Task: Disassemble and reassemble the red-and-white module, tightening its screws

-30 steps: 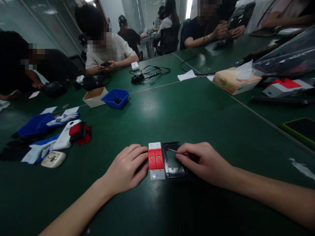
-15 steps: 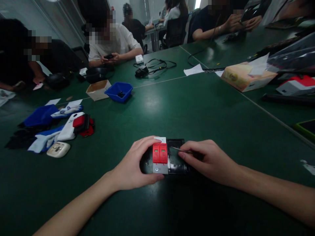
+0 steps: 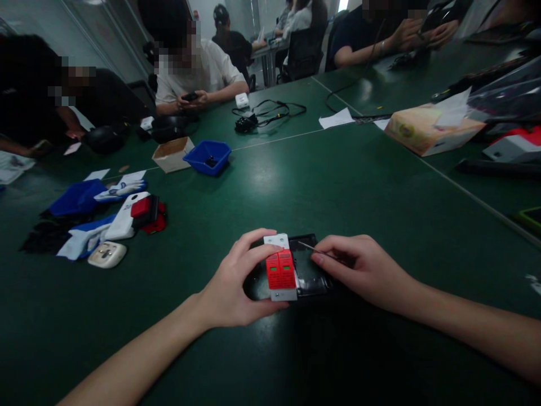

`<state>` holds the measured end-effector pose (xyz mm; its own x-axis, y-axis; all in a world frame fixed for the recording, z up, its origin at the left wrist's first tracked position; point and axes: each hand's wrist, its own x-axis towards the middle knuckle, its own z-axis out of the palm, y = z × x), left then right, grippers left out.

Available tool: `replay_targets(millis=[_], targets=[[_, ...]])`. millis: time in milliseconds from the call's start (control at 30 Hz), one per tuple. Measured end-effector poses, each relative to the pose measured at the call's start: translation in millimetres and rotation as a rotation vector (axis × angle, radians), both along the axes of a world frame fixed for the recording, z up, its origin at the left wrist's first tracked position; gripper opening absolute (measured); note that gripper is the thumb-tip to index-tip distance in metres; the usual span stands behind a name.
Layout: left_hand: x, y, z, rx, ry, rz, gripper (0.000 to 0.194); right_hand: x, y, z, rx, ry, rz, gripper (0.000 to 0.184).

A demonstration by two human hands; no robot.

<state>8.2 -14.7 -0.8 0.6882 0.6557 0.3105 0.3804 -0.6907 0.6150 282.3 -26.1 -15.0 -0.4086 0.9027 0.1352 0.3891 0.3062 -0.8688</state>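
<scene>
Green tabletop (image 3: 346,186) stretches across the dim room, with people sitting along its far side. At my left, a blue tray (image 3: 76,197) lies by some white-and-blue gloves (image 3: 87,237), a white device with a red part (image 3: 127,217) rests against them, and a cream piece (image 3: 107,255) sits just in front. Further along, a carton (image 3: 172,156) stands against a blue bin (image 3: 209,158) holding something small and dark, and past them a black cable (image 3: 274,107) lies in loose loops. Near the middle, the worker's left hand (image 3: 230,279) is clamped on a module (image 3: 280,270), fingers over its far end and thumb along its near end. It's a neat block: white at the far end with two small round holes, bright red through the middle, pale grey at the near end with what looks like a screw toward the left. Two red halves sit side by side, each with a little green window and dark print too fine for me to read. Right beside it, partly behind its edge, is a shiny black frame (image 3: 315,286). The right hand (image 3: 359,265) has thumb and fingertips pinched together on a thin tool (image 3: 310,247), its tip angled over the frame. Well off to the right sits a tissue box (image 3: 429,135).
</scene>
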Motion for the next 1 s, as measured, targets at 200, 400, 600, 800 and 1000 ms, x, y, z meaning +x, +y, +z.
replay_targets(millis=[200,400,600,800,1000], targets=[[-0.6,0.4,0.3,0.061,0.004,-0.014,0.077,1.3,0.1,-2.0,-0.007,-0.036,0.000,0.026],[1.4,0.9,2.3,-0.050,-0.006,0.063,0.077,0.9,0.5,-1.4,0.000,-0.054,-0.004,0.026],[4.7,0.3,4.1,-0.130,-0.024,0.107,0.079,0.0,0.0,-0.2,0.015,-0.063,-0.002,0.025],[5.1,0.4,1.9,-0.152,-0.037,0.095,0.080,-0.4,0.0,0.8,0.027,-0.061,-0.002,0.026],[5.5,2.6,-0.2,-0.158,-0.036,0.102,0.082,-0.5,-0.2,0.7,0.019,-0.056,0.000,0.024]])
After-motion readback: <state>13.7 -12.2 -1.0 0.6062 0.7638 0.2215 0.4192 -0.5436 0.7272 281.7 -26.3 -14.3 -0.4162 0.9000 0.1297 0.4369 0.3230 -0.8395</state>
